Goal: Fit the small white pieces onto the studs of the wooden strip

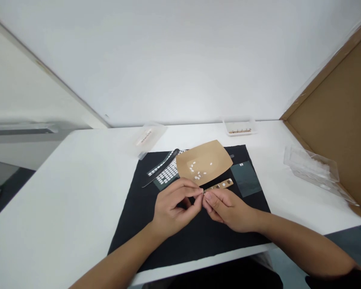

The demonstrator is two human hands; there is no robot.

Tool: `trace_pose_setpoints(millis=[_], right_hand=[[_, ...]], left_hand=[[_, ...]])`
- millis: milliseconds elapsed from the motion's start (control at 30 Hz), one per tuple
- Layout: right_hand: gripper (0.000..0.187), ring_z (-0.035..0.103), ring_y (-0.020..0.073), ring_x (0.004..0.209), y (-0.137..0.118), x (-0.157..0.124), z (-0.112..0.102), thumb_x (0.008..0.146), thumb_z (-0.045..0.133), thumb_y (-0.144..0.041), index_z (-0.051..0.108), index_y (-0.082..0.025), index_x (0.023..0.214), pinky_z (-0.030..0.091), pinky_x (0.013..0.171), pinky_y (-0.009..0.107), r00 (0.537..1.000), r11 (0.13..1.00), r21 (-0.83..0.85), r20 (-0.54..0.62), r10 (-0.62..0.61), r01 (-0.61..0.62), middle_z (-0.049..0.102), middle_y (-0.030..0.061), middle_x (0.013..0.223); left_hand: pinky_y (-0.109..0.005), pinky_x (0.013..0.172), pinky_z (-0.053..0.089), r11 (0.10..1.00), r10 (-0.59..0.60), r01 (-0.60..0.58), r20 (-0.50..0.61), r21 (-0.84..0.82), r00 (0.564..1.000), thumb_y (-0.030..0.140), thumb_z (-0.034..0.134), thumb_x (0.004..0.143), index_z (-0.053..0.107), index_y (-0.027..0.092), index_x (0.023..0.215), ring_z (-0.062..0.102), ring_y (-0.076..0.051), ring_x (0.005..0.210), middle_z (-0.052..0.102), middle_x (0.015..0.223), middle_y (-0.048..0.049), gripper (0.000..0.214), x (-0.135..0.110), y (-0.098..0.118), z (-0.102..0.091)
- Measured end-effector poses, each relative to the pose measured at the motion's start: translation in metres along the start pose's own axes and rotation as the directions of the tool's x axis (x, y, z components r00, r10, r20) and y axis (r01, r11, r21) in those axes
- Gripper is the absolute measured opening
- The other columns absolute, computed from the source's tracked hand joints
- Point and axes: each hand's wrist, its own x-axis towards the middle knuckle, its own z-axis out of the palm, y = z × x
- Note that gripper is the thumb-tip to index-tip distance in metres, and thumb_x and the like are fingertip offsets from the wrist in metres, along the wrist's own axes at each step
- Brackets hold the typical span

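Observation:
Over the middle of a black mat (156, 237), my left hand (173, 206) and my right hand (225, 206) meet fingertip to fingertip. Both pinch the near end of a narrow tan strip (221, 185) studded with small dark dots, which runs away to the right. What the left fingertips press on the strip is too small to make out. Just behind the hands lies a brown paper tray (204, 162) with several small white pieces. A sheet of white stickers (168, 172) and black tweezers (161, 167) lie left of the tray.
A dark green square film (246, 178) lies on the mat's right side. Clear plastic containers stand at the back left (147, 138), back centre (240, 127) and right (314, 168). A brown cardboard panel (339, 120) walls the right side; a white wall stands behind.

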Motion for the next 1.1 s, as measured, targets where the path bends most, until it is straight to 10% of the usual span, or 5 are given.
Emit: trace_pose_setpoints(millis=[500,1100], right_hand=[[0.033,0.045,0.0115,0.063,0.01,-0.001,0.007,0.114,0.04,-0.04,0.049,-0.022,0.088,0.033,0.065,0.027,0.985,0.891,-0.436,-0.048,-0.163,0.126,0.052,-0.004,0.074],[0.034,0.043,0.0112,0.062,0.01,-0.001,0.007,0.114,0.039,-0.038,0.047,-0.022,0.084,0.031,0.063,0.026,0.982,0.867,-0.472,-0.012,-0.187,0.16,0.05,-0.0043,0.072]], left_hand=[[-0.017,0.052,0.053,0.999,-0.032,0.032,-0.027,-0.008,0.999,0.002,0.076,0.082,0.074,0.016,0.086,0.069,-0.011,0.068,0.072,0.082,-0.0041,0.014,-0.005,0.001,0.002],[-0.02,0.052,0.052,1.0,-0.02,0.021,-0.047,0.011,0.999,0.003,0.075,0.08,0.066,0.017,0.078,0.066,-0.01,0.06,0.069,0.075,-0.0014,0.016,-0.004,0.002,0.003]])
